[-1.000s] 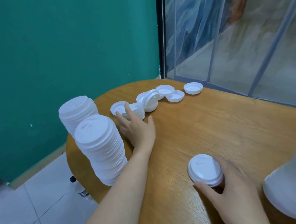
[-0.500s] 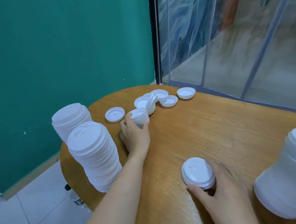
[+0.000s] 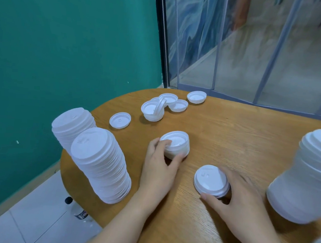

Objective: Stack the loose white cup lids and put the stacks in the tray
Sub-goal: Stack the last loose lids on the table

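Observation:
My left hand (image 3: 159, 166) grips a short stack of upturned white lids (image 3: 177, 144) on the wooden table (image 3: 221, 137), thumb and fingers curled round its sides. My right hand (image 3: 239, 199) curls round a second short stack (image 3: 209, 179), lids dome-up, nearer to me. Several loose lids (image 3: 164, 106) lie in a cluster at the far left of the table, one standing on edge. One single lid (image 3: 120, 120) lies apart from them. No tray is in view.
Two tall leaning lid stacks (image 3: 103, 164) (image 3: 71, 128) stand at the table's left edge. Another tall stack (image 3: 307, 181) stands at the right. A green wall and glass panels close the far side. Tiled floor lies below the left edge.
My left hand has pulled the short upturned stack away from the loose lids toward me and the right. My right hand stays round the near stack.

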The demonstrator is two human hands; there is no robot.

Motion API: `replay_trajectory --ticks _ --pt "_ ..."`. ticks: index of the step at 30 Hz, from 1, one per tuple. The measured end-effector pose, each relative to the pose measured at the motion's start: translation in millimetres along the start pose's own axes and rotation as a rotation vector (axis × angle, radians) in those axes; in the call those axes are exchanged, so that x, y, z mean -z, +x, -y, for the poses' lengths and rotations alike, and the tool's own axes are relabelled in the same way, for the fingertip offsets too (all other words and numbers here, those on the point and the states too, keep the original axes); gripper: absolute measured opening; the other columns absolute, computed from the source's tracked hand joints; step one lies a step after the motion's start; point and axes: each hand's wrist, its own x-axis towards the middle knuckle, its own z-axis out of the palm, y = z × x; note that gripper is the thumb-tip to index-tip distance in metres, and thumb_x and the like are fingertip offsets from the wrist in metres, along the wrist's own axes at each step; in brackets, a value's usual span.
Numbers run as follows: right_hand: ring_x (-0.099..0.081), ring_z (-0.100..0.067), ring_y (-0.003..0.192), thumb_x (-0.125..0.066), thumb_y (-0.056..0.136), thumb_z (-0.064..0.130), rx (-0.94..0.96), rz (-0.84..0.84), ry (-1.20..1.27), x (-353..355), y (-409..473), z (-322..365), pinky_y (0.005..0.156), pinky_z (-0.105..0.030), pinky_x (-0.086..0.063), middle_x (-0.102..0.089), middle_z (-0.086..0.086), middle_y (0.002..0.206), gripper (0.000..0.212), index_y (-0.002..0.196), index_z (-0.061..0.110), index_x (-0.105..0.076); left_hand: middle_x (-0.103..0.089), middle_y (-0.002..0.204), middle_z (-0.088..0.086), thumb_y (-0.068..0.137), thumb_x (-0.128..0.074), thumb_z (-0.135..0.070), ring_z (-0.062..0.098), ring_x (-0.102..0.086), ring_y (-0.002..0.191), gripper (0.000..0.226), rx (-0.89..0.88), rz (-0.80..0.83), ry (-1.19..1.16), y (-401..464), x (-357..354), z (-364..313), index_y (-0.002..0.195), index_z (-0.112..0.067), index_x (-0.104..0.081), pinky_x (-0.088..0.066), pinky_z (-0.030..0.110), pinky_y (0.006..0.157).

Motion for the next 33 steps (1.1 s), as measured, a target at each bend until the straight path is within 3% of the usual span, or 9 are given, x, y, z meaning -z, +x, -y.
replay_trajectory --ticks 2,4,8,11,14,21,25,30,33 --pt "-0.043 -0.005 0.128 -0.083 0.074 0.056 -0.006 0.018 0.008 1 -1 -3 0.101 -0.03 -0.036 -0.052 0.026 0.126 0.076 0.141 0.036 -0.052 -0.04 0.154 -0.004 0.1 -0.063 -0.038 0.009 -0.031 0.144 0.022 -0.092 -0.02 0.105 1 8 2 0.119 -0.03 -0.07 -0.029 0.028 0.116" --pt "-0.041 -0.004 0.132 -0.081 0.076 0.057 -0.012 0.031 0.011 1 -1 -4 0.106 -0.028 -0.033 -0.05 0.024 0.134 0.079 0.145 0.036 -0.048 -0.047 0.149 -0.001 0.102 -0.061 -0.031 0.012 -0.033 0.142 0.015 -0.173 -0.036 0.165 4 13 2 0.106 -0.028 -0.075 -0.025 0.029 0.113" --pt "-0.038 -0.004 0.136 -0.08 0.078 0.056 -0.02 0.044 -0.012 1 0 -2 0.107 -0.024 -0.027 -0.044 0.028 0.131 0.08 0.147 0.034 -0.046 -0.062 0.12 -0.009 0.101 -0.061 -0.022 0.012 -0.049 0.118 0.014 -0.296 -0.051 0.238 10 15 5 0.094 -0.023 -0.072 -0.024 0.023 0.099" --pt "-0.041 -0.006 0.133 -0.082 0.077 0.054 -0.02 0.022 -0.017 0 2 0 0.106 -0.026 -0.03 -0.051 0.024 0.13 0.077 0.143 0.033 -0.051 -0.061 0.104 -0.011 0.102 -0.055 -0.02 0.014 -0.055 0.097 0.013 -0.344 -0.065 0.205 11 16 9 0.094 -0.02 -0.065 -0.04 0.035 0.091" --pt "-0.042 -0.008 0.13 -0.083 0.076 0.054 -0.021 0.012 -0.025 -1 3 2 0.105 -0.029 -0.034 -0.054 0.023 0.127 0.075 0.141 0.032 -0.053 -0.059 0.095 -0.006 0.104 -0.05 -0.02 0.018 -0.056 0.087 0.016 -0.376 -0.097 0.166 12 16 9 0.095 -0.015 -0.062 -0.049 0.047 0.081" --pt "-0.042 -0.009 0.132 -0.081 0.074 0.056 -0.037 0.01 -0.023 -3 4 2 0.111 -0.038 -0.037 -0.052 0.024 0.127 0.078 0.142 0.032 -0.052 -0.059 0.087 -0.004 0.106 -0.049 -0.016 0.013 -0.054 0.078 0.017 -0.46 -0.256 -0.044 4 25 -10 0.098 -0.009 -0.062 -0.045 0.029 0.071" --pt "-0.044 -0.007 0.13 -0.08 0.073 0.058 -0.03 0.002 -0.01 -3 5 1 0.111 -0.04 -0.039 -0.055 0.024 0.128 0.076 0.139 0.033 -0.053 -0.06 0.082 -0.01 0.106 -0.05 -0.019 0.011 -0.057 0.075 0.014 -0.415 -0.096 -0.309 -13 22 -27 0.097 -0.023 -0.06 -0.046 0.026 0.068" --pt "-0.045 -0.004 0.12 -0.083 0.072 0.052 0.003 0.001 0.021 -1 4 1 0.098 -0.035 -0.039 -0.054 0.029 0.117 0.066 0.132 0.039 -0.056 -0.061 0.077 0.007 0.105 -0.051 -0.024 0.021 -0.057 0.069 0.025 -0.055 0.308 -0.704 -16 13 -34 0.092 -0.008 -0.066 -0.051 0.033 0.067" --pt "-0.044 -0.003 0.12 -0.083 0.073 0.051 0.004 0.001 0.028 -2 4 -1 0.097 -0.032 -0.038 -0.056 0.029 0.12 0.067 0.133 0.041 -0.055 -0.063 0.079 0.01 0.11 -0.048 -0.018 0.023 -0.057 0.069 0.027 0.087 0.386 -0.757 -13 10 -30 0.099 -0.003 -0.067 -0.051 0.033 0.066"
